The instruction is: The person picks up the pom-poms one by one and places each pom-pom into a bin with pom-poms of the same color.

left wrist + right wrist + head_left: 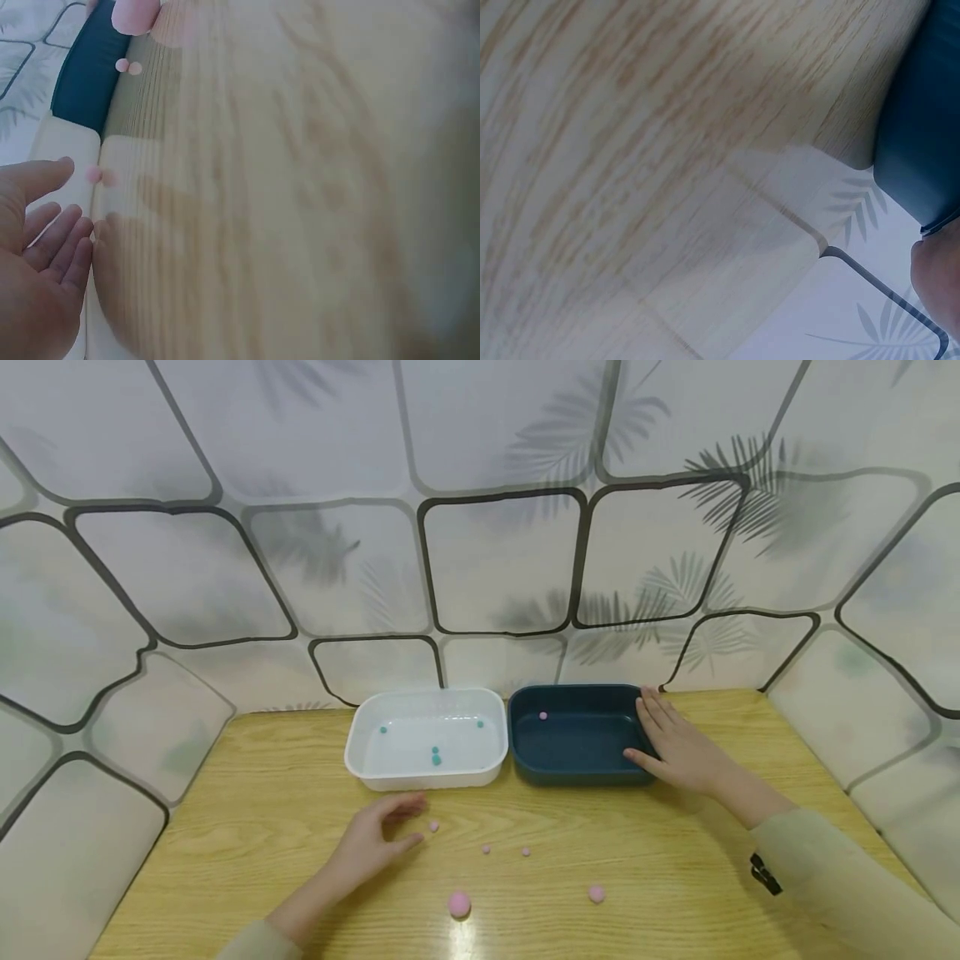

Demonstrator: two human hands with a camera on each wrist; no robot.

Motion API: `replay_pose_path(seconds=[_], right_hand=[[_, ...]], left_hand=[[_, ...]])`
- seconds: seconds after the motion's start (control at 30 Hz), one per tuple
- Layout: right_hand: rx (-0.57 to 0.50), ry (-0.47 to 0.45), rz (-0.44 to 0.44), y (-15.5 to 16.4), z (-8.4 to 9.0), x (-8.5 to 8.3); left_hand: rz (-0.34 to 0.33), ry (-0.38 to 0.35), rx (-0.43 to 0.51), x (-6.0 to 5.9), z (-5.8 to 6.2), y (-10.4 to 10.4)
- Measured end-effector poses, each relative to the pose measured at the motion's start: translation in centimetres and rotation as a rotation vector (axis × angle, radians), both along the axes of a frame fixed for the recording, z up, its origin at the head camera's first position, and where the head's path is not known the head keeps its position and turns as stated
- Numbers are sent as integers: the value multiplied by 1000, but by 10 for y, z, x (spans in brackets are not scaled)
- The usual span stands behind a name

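My left hand point(390, 831) hovers over the wooden table point(247, 810) in front of the white tray point(360, 760), fingers loosely spread and holding nothing. A small pink pom-pom point(433, 827) lies just right of its fingertips. In the left wrist view the left hand point(41, 247) shows an empty palm, with the pink pom-pom point(93, 175) near the thumb. My right hand point(675, 739) rests flat on the right rim of the dark blue tray point(577, 772), fingers straight. Only a bit of the right hand point(939, 279) shows in the right wrist view, beside the blue tray point(922, 127).
The white tray holds several small teal pom-poms point(436, 756); the blue tray holds one small pink one point(542, 716). Two small pink pom-poms point(486, 849) and two bigger ones point(459, 904) lie on the table near the front. A patterned wall point(495, 543) stands behind the trays.
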State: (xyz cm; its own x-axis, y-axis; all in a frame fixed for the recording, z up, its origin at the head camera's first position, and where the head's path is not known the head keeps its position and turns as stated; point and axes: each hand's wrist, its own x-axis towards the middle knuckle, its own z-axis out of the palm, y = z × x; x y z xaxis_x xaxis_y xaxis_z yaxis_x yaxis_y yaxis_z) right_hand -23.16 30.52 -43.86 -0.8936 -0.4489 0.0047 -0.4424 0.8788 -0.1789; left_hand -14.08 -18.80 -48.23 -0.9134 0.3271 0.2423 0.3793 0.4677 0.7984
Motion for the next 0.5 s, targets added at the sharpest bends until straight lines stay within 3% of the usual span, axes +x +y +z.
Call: replay_pose_path(seconds=[0.17,0.5], right_hand=[[4,-4,1,-1,1,-1],[1,-5,7,0,0,-1]], left_hand=[[-16,-1,-6,-5,-3,2],[-16,94,-183,-10,-4,6]])
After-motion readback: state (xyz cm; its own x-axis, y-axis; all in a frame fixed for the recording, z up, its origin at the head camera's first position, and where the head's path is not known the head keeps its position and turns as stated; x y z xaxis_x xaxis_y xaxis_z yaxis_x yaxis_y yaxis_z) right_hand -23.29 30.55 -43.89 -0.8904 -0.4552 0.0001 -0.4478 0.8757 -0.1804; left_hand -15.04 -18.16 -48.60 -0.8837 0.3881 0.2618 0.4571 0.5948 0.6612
